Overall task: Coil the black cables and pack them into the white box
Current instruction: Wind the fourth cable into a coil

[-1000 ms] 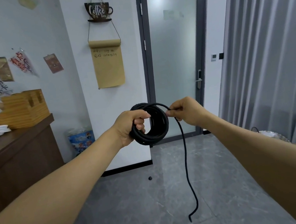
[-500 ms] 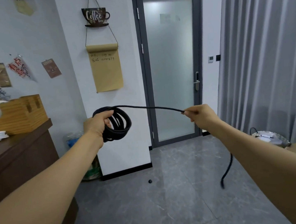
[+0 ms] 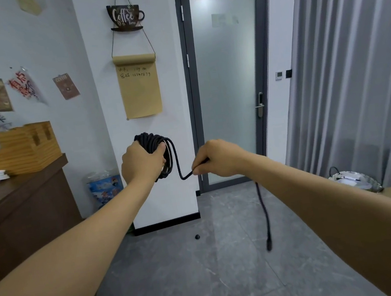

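Swinging back toward the coil, my right hand [image 3: 218, 158] is pinching the black cable [image 3: 154, 144] and laying another loop; my left hand [image 3: 142, 164] is clenching the bundle mid-air. Only the tail is dangling; no white box visible.

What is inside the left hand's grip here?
The left hand grips a black cable coil; loops show above and right of the fist. The palm hides the gripped section. The right hand pinches the loose tail.

Head-worn wide view faces forward, slightly down, toward a door [image 3: 228, 81].
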